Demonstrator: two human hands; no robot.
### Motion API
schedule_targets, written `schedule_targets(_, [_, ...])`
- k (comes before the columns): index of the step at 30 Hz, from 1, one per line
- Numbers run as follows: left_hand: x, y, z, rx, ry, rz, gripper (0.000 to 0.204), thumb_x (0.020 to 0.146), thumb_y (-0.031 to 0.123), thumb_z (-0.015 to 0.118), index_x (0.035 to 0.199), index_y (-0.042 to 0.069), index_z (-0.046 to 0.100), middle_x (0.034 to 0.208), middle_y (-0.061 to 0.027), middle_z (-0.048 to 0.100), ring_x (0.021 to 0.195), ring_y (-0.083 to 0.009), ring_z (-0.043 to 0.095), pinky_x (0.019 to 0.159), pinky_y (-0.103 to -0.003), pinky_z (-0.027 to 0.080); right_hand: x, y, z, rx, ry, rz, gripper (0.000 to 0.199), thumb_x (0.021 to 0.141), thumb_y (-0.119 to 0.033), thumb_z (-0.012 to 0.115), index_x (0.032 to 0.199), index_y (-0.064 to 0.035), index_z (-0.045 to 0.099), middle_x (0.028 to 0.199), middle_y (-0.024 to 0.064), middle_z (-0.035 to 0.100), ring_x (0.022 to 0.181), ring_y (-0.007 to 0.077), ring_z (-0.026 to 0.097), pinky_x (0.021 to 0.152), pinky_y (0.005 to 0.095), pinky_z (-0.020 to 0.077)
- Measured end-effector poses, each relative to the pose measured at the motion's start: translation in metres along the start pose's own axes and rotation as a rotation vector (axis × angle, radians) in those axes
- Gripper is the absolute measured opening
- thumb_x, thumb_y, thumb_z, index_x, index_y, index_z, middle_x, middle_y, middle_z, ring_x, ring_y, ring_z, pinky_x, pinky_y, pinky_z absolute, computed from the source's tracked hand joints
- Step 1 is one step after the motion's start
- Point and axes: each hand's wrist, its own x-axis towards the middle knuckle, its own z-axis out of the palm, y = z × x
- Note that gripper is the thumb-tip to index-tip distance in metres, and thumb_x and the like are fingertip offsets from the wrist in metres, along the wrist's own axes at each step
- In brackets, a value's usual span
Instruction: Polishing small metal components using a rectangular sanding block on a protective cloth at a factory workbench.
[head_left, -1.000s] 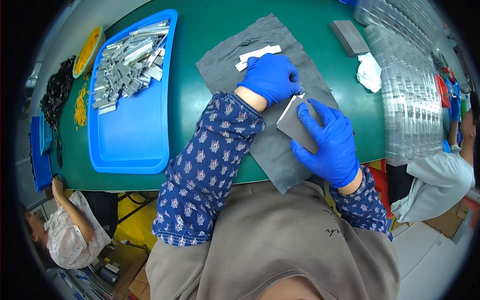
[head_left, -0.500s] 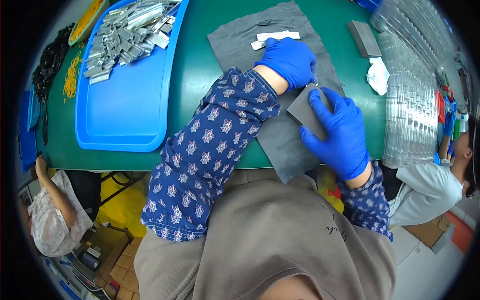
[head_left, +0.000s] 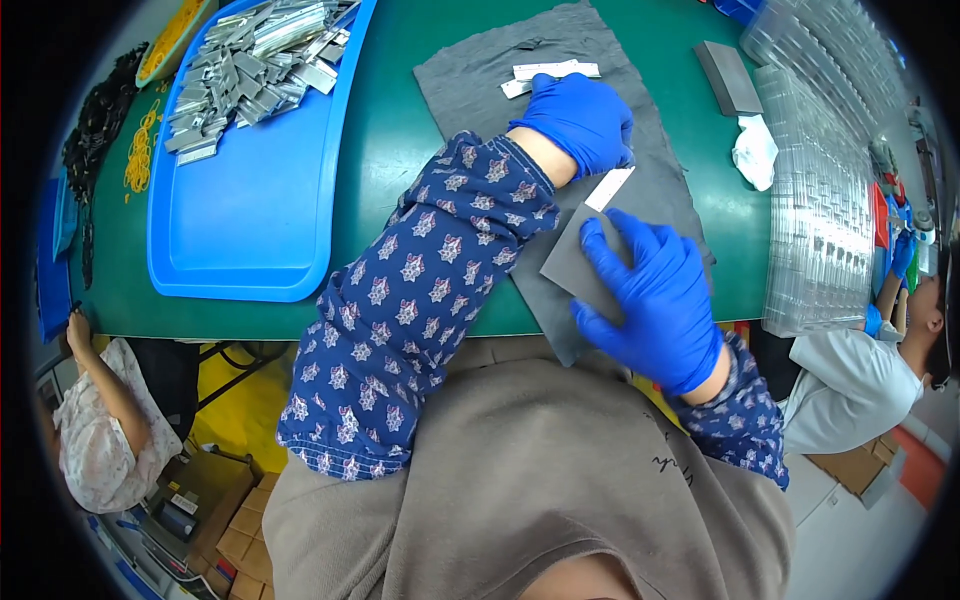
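Observation:
My left hand point(head_left: 580, 125), in a blue glove, is closed with curled fingers over the far end of a bright metal strip point(head_left: 609, 188). The strip lies on a dark grey sheet point(head_left: 470, 75); most of it is hidden under the hand and block. My right hand point(head_left: 660, 305), gloved too, grips a grey rectangular abrasive block point(head_left: 575, 262) between thumb and fingers. One corner of the block meets the near part of the strip. Just beyond my left hand rest a few similar metal strips point(head_left: 555, 71).
A blue tray point(head_left: 240, 285) at left holds a heap of metal pieces point(head_left: 255, 75). Yellow rubber bands point(head_left: 140, 155) lie beside it. At right are another grey block point(head_left: 728, 78), a crumpled white wad point(head_left: 755, 153) and stacked clear plastic trays point(head_left: 820, 220). People sit at both sides.
My right hand has drawn the grey block toward me and slightly left, uncovering part of the metal strip. My left hand has stayed in place.

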Motion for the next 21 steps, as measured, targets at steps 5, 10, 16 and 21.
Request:
schedule_targets(5, [0.000,0.003,-0.001,-0.022,-0.012,0.002,0.023,0.069,0.040,0.076,0.076,0.019,0.072,0.083,0.0016,0.067,0.083,-0.0232,0.064,0.080,-0.043,0.038,0.016,0.016,0.000,-0.046,0.043,0.106,0.063,0.071,-0.028,0.072,0.129,-0.0091,0.055,0.122,0.0210,0.054,0.097,0.0361,0.054,0.085,0.0438,0.0440])
schedule_targets(10, [0.001,0.000,0.000,-0.034,-0.014,-0.002,0.023,0.069,0.040,0.076,0.077,0.018,0.072,0.083,0.0018,0.067,0.083,-0.0228,0.064,0.080,-0.043,0.038,-0.002,-0.008,0.000,0.017,0.001,-0.011,0.062,0.072,-0.028,0.072,0.129,-0.0084,0.056,0.123,0.0201,0.055,0.100,0.0345,0.056,0.085,0.0419,0.0440])
schedule_targets(16, [-0.001,0.004,-0.004,-0.031,-0.026,-0.008,0.024,0.069,0.040,0.076,0.076,0.017,0.072,0.083,0.0013,0.067,0.083,-0.0223,0.064,0.080,-0.043,0.038,-0.011,0.038,-0.020,0.144,0.112,0.123,0.064,0.069,-0.018,0.073,0.131,-0.0101,0.056,0.129,0.0213,0.053,0.105,0.0369,0.055,0.093,0.0430,0.0437])
schedule_targets(21, [0.001,0.000,-0.003,-0.048,-0.039,-0.004,0.025,0.068,0.041,0.076,0.075,0.017,0.072,0.081,0.0009,0.067,0.082,-0.0225,0.064,0.080,-0.042,0.037,0.002,0.032,-0.020,0.131,0.084,0.070,0.065,0.070,-0.018,0.073,0.131,-0.0083,0.055,0.129,0.0216,0.053,0.106,0.0379,0.055,0.092,0.0434,0.0446])
